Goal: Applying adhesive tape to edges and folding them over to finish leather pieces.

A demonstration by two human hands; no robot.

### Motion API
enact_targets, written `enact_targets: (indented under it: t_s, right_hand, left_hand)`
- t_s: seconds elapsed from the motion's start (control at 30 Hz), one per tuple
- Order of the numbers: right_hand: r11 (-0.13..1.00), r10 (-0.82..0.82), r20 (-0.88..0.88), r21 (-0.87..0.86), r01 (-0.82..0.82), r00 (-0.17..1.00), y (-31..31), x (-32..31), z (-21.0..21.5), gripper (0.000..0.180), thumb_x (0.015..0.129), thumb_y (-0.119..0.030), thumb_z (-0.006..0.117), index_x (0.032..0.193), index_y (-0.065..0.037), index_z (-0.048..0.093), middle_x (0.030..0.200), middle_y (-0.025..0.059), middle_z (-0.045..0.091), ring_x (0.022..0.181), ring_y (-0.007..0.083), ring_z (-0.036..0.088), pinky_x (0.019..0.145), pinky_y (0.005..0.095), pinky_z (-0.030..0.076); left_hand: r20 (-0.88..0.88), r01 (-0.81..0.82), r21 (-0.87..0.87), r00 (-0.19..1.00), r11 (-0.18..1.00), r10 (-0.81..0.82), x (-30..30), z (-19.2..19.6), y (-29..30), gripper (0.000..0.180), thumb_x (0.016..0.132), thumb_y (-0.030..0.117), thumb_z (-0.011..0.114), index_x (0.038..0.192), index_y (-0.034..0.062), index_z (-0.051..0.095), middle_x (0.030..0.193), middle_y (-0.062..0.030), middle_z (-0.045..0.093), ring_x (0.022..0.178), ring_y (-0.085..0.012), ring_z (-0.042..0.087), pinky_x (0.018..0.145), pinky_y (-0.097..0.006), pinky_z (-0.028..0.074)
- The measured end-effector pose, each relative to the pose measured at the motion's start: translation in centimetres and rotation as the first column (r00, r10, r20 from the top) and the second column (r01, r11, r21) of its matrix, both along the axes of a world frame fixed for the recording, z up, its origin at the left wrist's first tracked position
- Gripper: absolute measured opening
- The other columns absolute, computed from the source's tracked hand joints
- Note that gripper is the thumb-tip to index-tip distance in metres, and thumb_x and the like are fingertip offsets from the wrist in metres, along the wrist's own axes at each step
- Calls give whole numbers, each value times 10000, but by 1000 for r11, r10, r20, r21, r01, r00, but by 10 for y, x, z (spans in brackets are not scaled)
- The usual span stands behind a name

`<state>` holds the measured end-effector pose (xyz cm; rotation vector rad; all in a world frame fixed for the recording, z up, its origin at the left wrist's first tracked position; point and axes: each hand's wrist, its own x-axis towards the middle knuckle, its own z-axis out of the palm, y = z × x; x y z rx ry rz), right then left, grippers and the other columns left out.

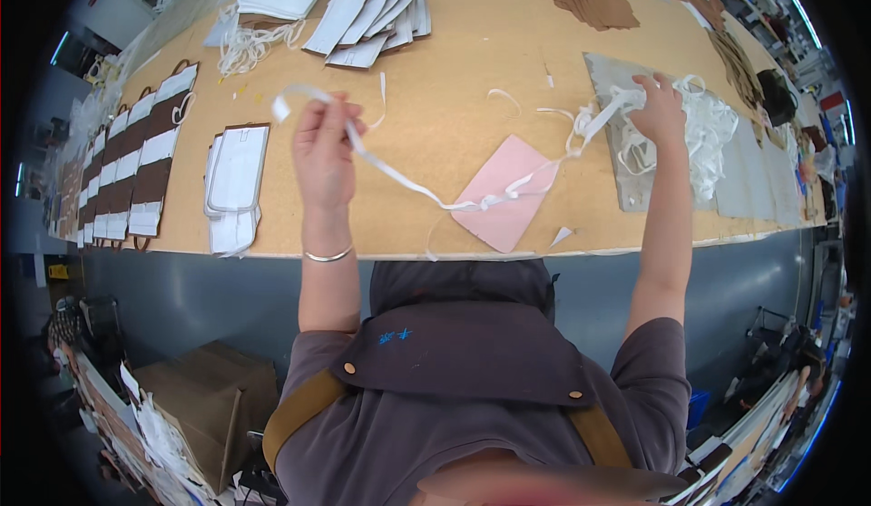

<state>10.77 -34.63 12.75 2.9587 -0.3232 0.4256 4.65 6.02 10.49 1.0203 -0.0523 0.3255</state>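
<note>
Two hands up over the tabletop (pixel 472 43), so start with that big tan board. Your dark apron covers the middle of its near edge. Along the left edge there's a row of brown-and-white flat bags (pixel 136 166), with a stack of white bags (pixel 234 184) beside them near the front. Toward the right edge sits a grey board (pixel 626 184) carrying a heap of white ribbon (pixel 703 130). Your right hand (pixel 658 107) is on that heap, fingers curled closed around a bunch of strands. A pink card (pixel 508 193) lies by the near edge. One white ribbon (pixel 408 180) runs across it up to your left hand (pixel 319 148), pinched between thumb and fingertips. It looks light, limp and tangle-prone, so I'd grip it close to its end.
</note>
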Motion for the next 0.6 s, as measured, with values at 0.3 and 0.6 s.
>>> enact_targets:
  t_s: [0.3,0.6]
  right_hand:
    - [-380,775,374,920,-98,510,136,-53,7,247,830,-67,589,1073,-24,584,987,22,539,763,55,494,619,191,394]
    - [-592,599,651,752,-290,467,90,-80,32,142,761,-66,689,818,-48,560,848,82,536,729,105,519,607,203,434]
  left_hand:
    - [-219,721,146,692,678,-688,-20,-8,-73,162,878,171,571,932,23,611,722,-11,615,621,-40,521,560,-175,392]
    - [-64,277,942,700,188,-711,-23,-10,-93,157,773,140,633,918,80,647,845,-58,637,716,-209,592,628,-291,472]
